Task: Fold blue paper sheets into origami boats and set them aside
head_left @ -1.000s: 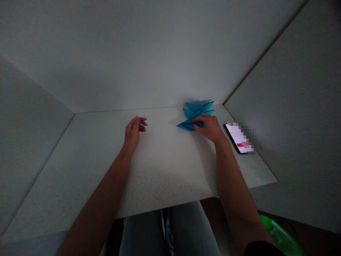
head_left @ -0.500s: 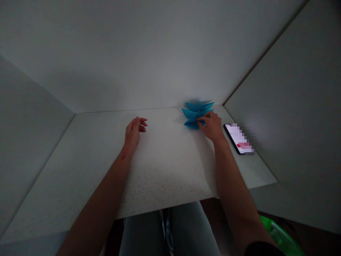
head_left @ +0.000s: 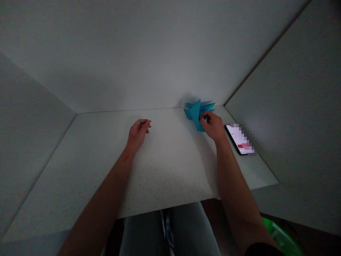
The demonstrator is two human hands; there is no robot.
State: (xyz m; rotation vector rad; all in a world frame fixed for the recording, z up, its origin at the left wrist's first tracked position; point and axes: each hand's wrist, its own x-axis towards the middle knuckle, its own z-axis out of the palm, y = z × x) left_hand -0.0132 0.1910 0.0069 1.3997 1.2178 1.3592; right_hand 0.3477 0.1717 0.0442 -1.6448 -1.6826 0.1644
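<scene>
A pointed, folded piece of blue origami paper (head_left: pixel 196 114) sits in the right hand's (head_left: pixel 213 127) narrow grip, pinched at its right side by the fingertips, with one point standing upward, on the tabletop (head_left: pixel 165 170) near the back wall (head_left: pixel 133 64). Well left of that grip, the left hand (head_left: pixel 139 133) is loosely curled, holding nothing. Just right of the grip lies a smartphone (head_left: pixel 236 139) with a lit, partly pixelated screen, and below the tabletop's front edge, further right, shows a green plastic rim (head_left: pixel 279 238).
</scene>
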